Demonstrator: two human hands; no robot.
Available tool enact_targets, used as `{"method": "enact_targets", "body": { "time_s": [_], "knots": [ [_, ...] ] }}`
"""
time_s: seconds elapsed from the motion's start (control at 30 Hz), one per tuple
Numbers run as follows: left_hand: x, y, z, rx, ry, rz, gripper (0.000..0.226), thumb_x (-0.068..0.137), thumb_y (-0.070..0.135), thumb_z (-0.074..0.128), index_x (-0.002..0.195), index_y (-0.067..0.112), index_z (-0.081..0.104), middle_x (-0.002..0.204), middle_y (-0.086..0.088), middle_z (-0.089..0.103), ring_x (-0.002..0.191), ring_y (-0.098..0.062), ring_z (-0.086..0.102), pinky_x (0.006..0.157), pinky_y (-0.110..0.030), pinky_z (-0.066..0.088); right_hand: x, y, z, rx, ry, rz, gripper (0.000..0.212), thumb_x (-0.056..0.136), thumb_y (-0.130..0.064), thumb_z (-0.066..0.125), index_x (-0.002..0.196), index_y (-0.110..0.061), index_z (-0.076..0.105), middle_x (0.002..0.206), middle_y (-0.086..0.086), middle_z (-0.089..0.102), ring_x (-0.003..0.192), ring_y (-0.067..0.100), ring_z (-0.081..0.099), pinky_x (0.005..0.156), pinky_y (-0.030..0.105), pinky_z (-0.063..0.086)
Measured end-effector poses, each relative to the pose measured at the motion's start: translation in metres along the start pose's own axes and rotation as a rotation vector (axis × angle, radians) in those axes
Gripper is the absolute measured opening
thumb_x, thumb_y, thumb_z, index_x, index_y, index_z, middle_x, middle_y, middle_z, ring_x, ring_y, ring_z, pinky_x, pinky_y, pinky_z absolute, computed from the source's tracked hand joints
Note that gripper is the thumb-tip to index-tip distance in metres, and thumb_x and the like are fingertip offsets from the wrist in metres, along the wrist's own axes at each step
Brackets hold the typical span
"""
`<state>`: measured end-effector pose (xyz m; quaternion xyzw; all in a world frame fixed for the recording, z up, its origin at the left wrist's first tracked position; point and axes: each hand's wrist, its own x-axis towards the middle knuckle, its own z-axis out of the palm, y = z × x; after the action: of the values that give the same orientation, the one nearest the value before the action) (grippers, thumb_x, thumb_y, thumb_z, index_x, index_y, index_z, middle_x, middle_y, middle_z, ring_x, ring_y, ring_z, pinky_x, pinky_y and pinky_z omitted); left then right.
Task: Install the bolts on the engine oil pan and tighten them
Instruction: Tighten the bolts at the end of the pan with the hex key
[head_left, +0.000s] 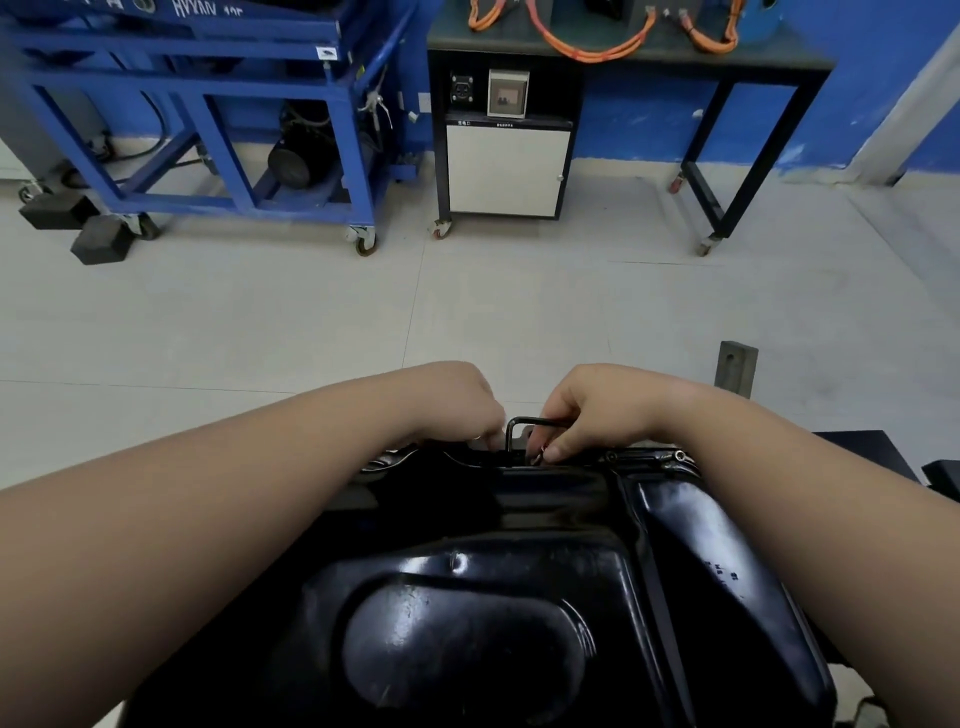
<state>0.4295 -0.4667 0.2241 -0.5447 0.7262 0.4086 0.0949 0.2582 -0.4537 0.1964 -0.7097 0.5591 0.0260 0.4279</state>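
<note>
Oil pan (467, 623) up close, black and glossy. Grips hex key (509, 436) with right hand (597, 410) at pan's far rim; left hand (462, 405) curled beside its shaft, hold unclear. Bolts (679, 456) seated rightward along rim.

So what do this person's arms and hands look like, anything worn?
Both are bare: the left forearm and right forearm show no sleeve up to the frame edge. The left hand and right hand are ungloved, with no watch or band at either wrist. A small glint at the left fingers might be a ring; too small to tell.
</note>
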Motion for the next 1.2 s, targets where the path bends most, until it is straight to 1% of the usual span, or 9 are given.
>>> {"method": "enact_targets", "body": {
  "time_s": [0.1, 0.2, 0.43, 0.6, 0.77, 0.9, 0.97, 1.1, 1.2],
  "knots": [
    [0.012, 0.009, 0.004, 0.076, -0.110, -0.008, 0.024, 0.079, 0.038, 0.064, 0.063, 0.020, 0.067, 0.055, 0.002, 0.048, 0.052, -0.016, 0.044, 0.048, -0.020, 0.032, 0.000, 0.004, 0.003, 0.094, 0.019, 0.030, 0.024, 0.076, -0.022, 0.075, 0.063, -0.042, 0.070, 0.071, -0.007, 0.067, 0.069, 0.008, 0.054, 0.070, 0.029, 0.043],
    [0.021, 0.007, 0.007, 0.073, -0.142, -0.019, 0.032, 0.076, 0.048, 0.068, 0.058, 0.022, 0.063, 0.054, 0.003, 0.046, 0.050, -0.015, 0.042, 0.048, -0.021, 0.032, 0.000, 0.007, 0.007, 0.165, 0.032, 0.042, 0.011, 0.073, -0.024, 0.078, 0.067, -0.032, 0.072, 0.070, -0.002, 0.062, 0.069, 0.014, 0.049, 0.068, 0.032, 0.037],
    [0.036, -0.002, 0.010, -0.063, -0.168, -0.028, 0.039, 0.084, 0.042, 0.065, 0.057, 0.018, 0.049, 0.047, 0.003, 0.037, 0.042, -0.013, 0.031, 0.044, -0.019, 0.024, 0.002, 0.006, 0.014, 0.033, 0.163, -0.037, 0.024, 0.072, -0.031, 0.079, 0.059, -0.029, 0.059, 0.052, -0.013, 0.053, 0.050, -0.002, 0.045, 0.053, 0.013, 0.034],
    [0.040, -0.009, 0.010, -0.108, -0.197, -0.011, 0.039, 0.085, 0.029, 0.066, 0.056, 0.017, 0.043, 0.036, 0.008, 0.032, 0.032, -0.009, 0.024, 0.040, -0.014, 0.019, 0.005, 0.005, 0.022, 0.035, 0.223, -0.084, 0.020, 0.073, -0.031, 0.079, 0.064, -0.030, 0.060, 0.060, -0.012, 0.057, 0.057, 0.000, 0.049, 0.058, 0.017, 0.039],
    [0.040, -0.009, 0.010, -0.063, -0.156, 0.012, 0.037, 0.084, 0.035, 0.067, 0.059, 0.016, 0.048, 0.038, 0.008, 0.036, 0.036, -0.010, 0.030, 0.041, -0.015, 0.024, 0.006, 0.007, 0.025, 0.036, 0.237, -0.110, 0.025, 0.074, -0.032, 0.078, 0.078, -0.009, 0.067, 0.064, -0.002, 0.053, 0.061, 0.011, 0.045, 0.059, 0.027, 0.034],
    [0.037, -0.002, 0.012, 0.174, -0.069, 0.093, 0.034, 0.084, 0.043, 0.063, 0.067, 0.014, 0.058, 0.055, 0.001, 0.047, 0.051, -0.014, 0.043, 0.047, -0.021, 0.032, 0.002, 0.010, 0.016, 0.080, 0.113, -0.118, 0.015, 0.078, -0.023, 0.076, 0.070, -0.026, 0.063, 0.062, -0.008, 0.054, 0.060, 0.005, 0.046, 0.061, 0.022, 0.035],
    [0.038, 0.001, 0.014, 0.273, -0.042, 0.139, 0.035, 0.086, 0.044, 0.060, 0.068, 0.014, 0.060, 0.057, 0.001, 0.049, 0.053, -0.012, 0.044, 0.049, -0.024, 0.032, 0.002, 0.011, 0.009, 0.082, 0.035, -0.107, 0.024, 0.080, -0.015, 0.073, 0.069, -0.034, 0.062, 0.057, -0.017, 0.056, 0.056, -0.003, 0.047, 0.061, 0.015, 0.037],
    [0.040, 0.001, 0.014, 0.377, -0.015, 0.191, 0.040, 0.086, 0.045, 0.060, 0.057, 0.019, 0.052, 0.055, 0.002, 0.047, 0.052, -0.010, 0.042, 0.048, -0.024, 0.030, 0.009, 0.011, 0.005, 0.025, 0.034, -0.079, 0.031, 0.079, -0.015, 0.071, 0.062, -0.039, 0.062, 0.047, -0.019, 0.052, 0.047, -0.004, 0.044, 0.051, 0.010, 0.033],
    [0.040, 0.000, 0.015, 0.410, -0.022, 0.236, 0.042, 0.085, 0.047, 0.060, 0.055, 0.020, 0.049, 0.054, 0.003, 0.045, 0.051, -0.009, 0.041, 0.048, -0.025, 0.028, 0.012, 0.014, 0.006, 0.007, 0.041, -0.081, 0.019, 0.079, -0.019, 0.073, 0.068, -0.035, 0.069, 0.047, -0.015, 0.051, 0.047, -0.002, 0.042, 0.051, 0.014, 0.033]
  ]
}}
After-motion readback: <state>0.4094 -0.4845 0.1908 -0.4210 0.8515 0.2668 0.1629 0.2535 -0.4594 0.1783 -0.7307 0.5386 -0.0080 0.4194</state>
